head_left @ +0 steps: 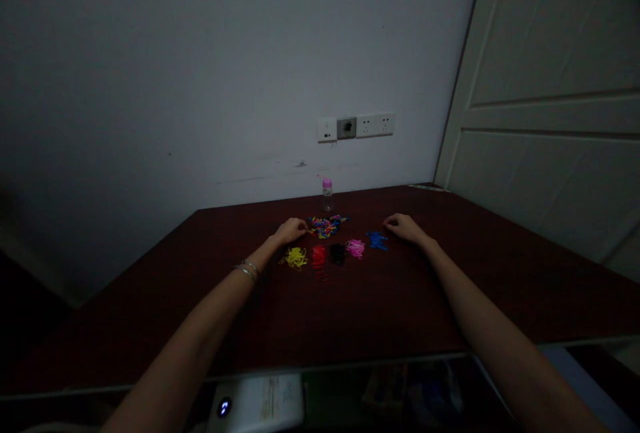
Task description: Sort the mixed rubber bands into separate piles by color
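A mixed heap of small coloured bands point(326, 225) lies on the dark red table point(380, 313). In front of it sit sorted little piles: yellow point(295, 257), red point(319, 256), black point(337, 253), pink point(355, 247) and blue point(377, 240). My left hand point(290, 229) rests with curled fingers at the left edge of the mixed heap, fingertips pinched at it. My right hand point(404, 227) lies just right of the blue pile, fingers curled loosely on the table. Bangles circle my left wrist.
A small clear bottle with a pink cap point(327, 194) stands behind the heap near the wall. Wall sockets point(356, 127) sit above it. A door point(550, 106) is at the right. A white device point(260, 403) lies below the table's front edge.
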A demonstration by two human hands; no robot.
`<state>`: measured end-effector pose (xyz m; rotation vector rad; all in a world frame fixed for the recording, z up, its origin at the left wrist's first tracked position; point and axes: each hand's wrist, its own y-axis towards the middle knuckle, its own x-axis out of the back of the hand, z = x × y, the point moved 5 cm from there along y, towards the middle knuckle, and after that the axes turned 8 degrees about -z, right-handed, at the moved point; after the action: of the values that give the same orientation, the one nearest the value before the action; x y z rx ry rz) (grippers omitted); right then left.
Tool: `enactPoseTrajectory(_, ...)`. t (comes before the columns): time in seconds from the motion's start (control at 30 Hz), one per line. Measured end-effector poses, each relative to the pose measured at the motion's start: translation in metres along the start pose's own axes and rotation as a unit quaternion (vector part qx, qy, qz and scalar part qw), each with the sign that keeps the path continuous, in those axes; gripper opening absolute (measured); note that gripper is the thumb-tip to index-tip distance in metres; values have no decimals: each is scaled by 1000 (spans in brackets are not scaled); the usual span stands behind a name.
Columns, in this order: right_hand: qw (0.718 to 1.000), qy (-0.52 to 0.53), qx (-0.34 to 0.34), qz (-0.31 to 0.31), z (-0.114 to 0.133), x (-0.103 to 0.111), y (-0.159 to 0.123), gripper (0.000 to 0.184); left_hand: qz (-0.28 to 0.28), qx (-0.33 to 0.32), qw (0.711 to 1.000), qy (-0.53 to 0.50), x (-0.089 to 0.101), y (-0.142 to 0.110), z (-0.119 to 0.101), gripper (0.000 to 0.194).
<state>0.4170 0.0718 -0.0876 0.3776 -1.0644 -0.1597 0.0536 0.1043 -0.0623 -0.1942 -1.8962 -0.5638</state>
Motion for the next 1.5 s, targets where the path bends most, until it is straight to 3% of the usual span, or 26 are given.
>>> enactPoseTrajectory(0.27,1000,-16,11,-15,2,1,0,24,35,-19,999,16,-2,3,-4,23)
enactPoseTrajectory(0.53,1000,3,6,-15,2,1,-1,24,17,-27,999,17,-1,5,-2,19)
enactPoseTrajectory(1.07,1000,6,0,-11,-3,-3,2,25,-19,-18,1000,-8,44,18,-25,20)
enactPoseTrajectory(1.33,1000,4,5,-8,-1,-2,2,26,11,-36,998,-45,62,17,-45,21)
enactPoseTrajectory(1.5,1000,11,-1,-8,-1,-2,2,25,43,-50,994,-92,69,15,-44,22)
